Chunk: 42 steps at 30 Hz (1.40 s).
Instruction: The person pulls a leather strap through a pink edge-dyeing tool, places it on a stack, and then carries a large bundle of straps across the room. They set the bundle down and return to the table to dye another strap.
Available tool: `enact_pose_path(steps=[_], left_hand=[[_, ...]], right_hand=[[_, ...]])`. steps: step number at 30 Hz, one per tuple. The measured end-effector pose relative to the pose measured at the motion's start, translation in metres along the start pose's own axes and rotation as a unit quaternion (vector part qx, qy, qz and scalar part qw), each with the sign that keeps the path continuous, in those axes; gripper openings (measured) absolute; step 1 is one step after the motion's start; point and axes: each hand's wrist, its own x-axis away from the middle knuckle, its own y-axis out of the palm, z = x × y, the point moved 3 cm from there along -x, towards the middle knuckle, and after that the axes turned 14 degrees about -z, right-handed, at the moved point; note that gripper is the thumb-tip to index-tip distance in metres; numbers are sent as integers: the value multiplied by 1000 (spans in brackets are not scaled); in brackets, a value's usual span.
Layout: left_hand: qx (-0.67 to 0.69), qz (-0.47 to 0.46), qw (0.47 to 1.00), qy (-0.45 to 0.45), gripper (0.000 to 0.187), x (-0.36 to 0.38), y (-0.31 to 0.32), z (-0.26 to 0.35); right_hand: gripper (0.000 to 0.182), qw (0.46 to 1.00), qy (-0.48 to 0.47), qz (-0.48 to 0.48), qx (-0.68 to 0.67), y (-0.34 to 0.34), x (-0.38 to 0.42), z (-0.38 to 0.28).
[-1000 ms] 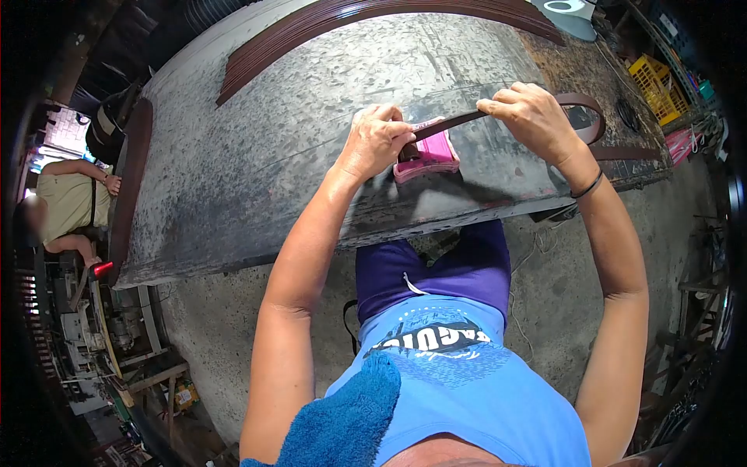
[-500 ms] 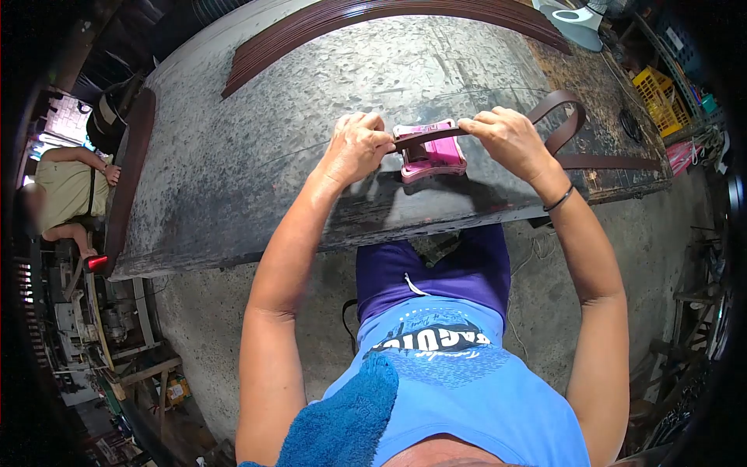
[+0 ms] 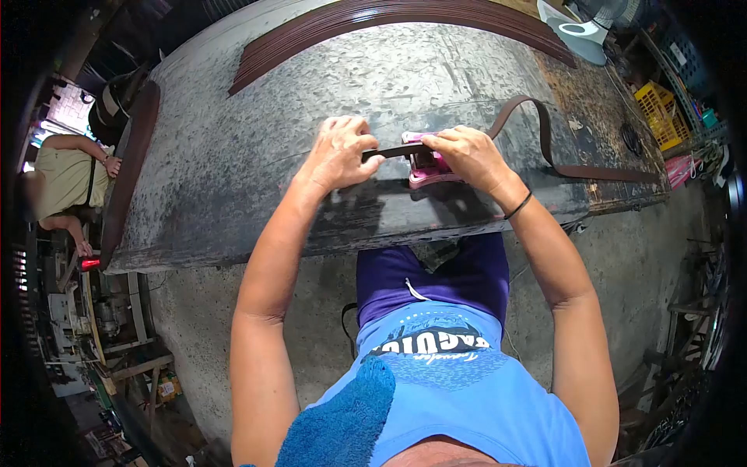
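Note:
A long, dark brown strap [image 3: 545,146], which looks like leather, stretches between my two hands over the table. My left hand [image 3: 341,154] pinches it near one end, thumb and fingers together. On the strap's other side my right hand [image 3: 472,162] is closed around it, just above a small pink container [image 3: 436,178]. Something dark brown shows inside the container, partly hidden by the strap and my right hand. Beyond my right hand the strap rises in a loop, then lies flat towards the table's right end.
A bundle of brown strips [image 3: 389,22] lies along the far side of the worn table [image 3: 436,74]. More brown material [image 3: 132,171] hangs over the left edge, near another person [image 3: 71,175]. At the right are a white and grey object [image 3: 577,33] and a yellow crate [image 3: 661,117].
My right hand has moved left along the strap and now covers part of the pink container. The strap's loop on the right has opened into a wider curve.

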Motion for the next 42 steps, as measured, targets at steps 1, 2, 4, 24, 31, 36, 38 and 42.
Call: enact_pose_path(steps=[1,2,4,24,31,36,38,42], left_hand=[[0,2,1000,-3,23,-4,2,3],[4,1,1000,4,24,-9,4,9],[10,17,1000,17,24,-19,9,21],[-63,6,998,-12,14,-21,15,22],[-42,32,999,-11,14,-32,23,32],[-57,15,998,-18,15,-23,18,27],[-62,16,998,-20,14,-15,15,20],[-72,12,997,-37,15,3,7,7]], right_hand=[[35,1000,-1,-2,-12,1,-3,-2],[37,1000,6,-14,-12,6,-4,-1],[36,1000,0,-7,-17,10,-7,-4],[47,999,-3,0,37,8,-2,-3],[44,999,-2,16,33,13,-5,-4],[44,999,-8,27,33,11,-5,-4],[48,999,-5,10,49,10,-4,-2],[53,999,-4,7,41,10,-1,-1]])
